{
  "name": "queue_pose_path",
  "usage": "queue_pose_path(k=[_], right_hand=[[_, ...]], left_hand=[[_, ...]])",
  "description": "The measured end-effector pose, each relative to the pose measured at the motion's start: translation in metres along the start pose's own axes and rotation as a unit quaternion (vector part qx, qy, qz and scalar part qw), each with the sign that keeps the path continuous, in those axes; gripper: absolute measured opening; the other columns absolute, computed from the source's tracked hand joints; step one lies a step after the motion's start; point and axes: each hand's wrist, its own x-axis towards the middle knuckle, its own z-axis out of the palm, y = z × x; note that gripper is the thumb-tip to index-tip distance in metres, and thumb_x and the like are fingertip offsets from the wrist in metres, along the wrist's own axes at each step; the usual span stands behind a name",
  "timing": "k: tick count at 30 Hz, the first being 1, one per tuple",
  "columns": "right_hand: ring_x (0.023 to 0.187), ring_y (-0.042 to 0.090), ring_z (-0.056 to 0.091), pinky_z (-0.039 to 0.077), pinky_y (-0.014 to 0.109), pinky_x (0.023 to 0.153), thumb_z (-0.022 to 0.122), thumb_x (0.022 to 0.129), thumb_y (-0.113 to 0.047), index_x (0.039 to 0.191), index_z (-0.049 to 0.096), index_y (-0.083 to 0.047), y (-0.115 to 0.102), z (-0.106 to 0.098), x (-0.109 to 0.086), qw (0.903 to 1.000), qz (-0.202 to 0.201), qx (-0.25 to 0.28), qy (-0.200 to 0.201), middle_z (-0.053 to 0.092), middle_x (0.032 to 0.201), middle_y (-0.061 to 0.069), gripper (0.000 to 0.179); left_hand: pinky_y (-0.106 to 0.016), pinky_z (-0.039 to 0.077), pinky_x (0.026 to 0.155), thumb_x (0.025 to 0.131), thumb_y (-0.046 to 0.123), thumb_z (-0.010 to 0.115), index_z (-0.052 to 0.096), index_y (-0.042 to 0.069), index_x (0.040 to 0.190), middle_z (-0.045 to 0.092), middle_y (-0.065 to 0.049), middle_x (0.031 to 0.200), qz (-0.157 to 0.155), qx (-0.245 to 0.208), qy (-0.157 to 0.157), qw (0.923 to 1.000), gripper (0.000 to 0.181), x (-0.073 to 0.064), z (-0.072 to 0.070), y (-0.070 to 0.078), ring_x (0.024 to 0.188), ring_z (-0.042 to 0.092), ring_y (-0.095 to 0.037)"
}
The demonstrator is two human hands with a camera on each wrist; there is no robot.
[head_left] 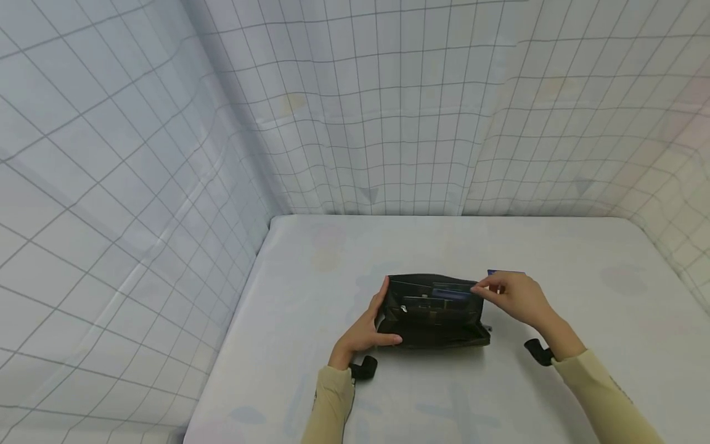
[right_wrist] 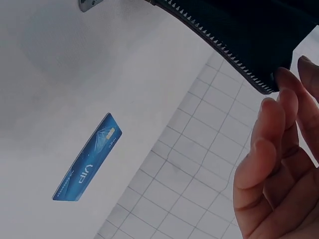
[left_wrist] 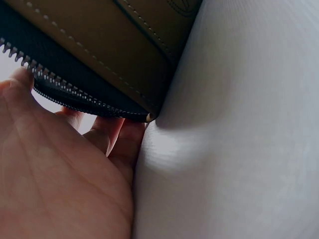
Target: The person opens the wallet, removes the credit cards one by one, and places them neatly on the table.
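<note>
A zip wallet [head_left: 438, 336], dark inside, stands spread apart on the white table. Its brown stitched outside [left_wrist: 104, 40] and metal zip teeth show in the left wrist view. My left hand [head_left: 363, 333] grips the wallet's left end, thumb on the near edge and fingers at the far side. At the far right corner, the thumb and index finger of my right hand [head_left: 516, 299] pinch the wallet's edge. A blue card [head_left: 452, 294] sits in an inner slot. Another blue card [right_wrist: 88, 162] lies on the table, mostly hidden behind my right hand in the head view.
The white table [head_left: 310, 277] reaches back to a hanging white sheet with a grid [head_left: 377, 123]. More gridded sheet [head_left: 111, 185] hangs along the left side. A small metal zip pull [head_left: 487, 328] sticks out at the wallet's right end.
</note>
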Motion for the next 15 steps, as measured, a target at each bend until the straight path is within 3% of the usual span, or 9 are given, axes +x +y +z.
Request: queue_pose_path(k=[6, 10, 15], right_hand=[[0.049, 0.004, 0.041, 0.030, 0.023, 0.041, 0.066, 0.083, -0.042, 0.088, 0.074, -0.025, -0.010, 0.001, -0.003, 0.9985, 0.016, -0.045, 0.028, 0.053, 0.062, -0.013, 0.020], [0.047, 0.004, 0.044, 0.029, 0.024, 0.038, 0.068, 0.082, -0.039, 0.092, 0.075, -0.020, -0.020, 0.002, -0.004, 0.9956, 0.047, -0.067, 0.046, 0.057, 0.058, -0.012, 0.023], [0.037, 0.010, 0.033, 0.018, 0.023, 0.037, 0.070, 0.079, -0.040, 0.094, 0.076, -0.016, -0.035, 0.005, -0.002, 0.9875, 0.073, -0.125, 0.062, 0.046, 0.042, -0.009, 0.029]], left_hand=[[-0.057, 0.010, 0.109, 0.075, 0.039, 0.076, -0.010, 0.028, 0.149, -0.009, 0.003, 0.155, -0.001, -0.016, -0.020, 0.9997, 0.113, -0.004, -0.006, 0.027, 0.142, -0.007, -0.023], [-0.057, 0.010, 0.109, 0.073, 0.044, 0.076, -0.010, 0.032, 0.148, -0.009, 0.008, 0.155, 0.002, -0.010, -0.012, 0.9999, 0.115, -0.002, -0.003, 0.014, 0.142, -0.006, -0.022], [-0.056, 0.012, 0.109, 0.068, 0.055, 0.075, -0.009, 0.039, 0.147, -0.007, 0.013, 0.154, 0.003, -0.006, 0.002, 1.0000, 0.116, 0.001, 0.001, -0.004, 0.142, -0.005, -0.018]])
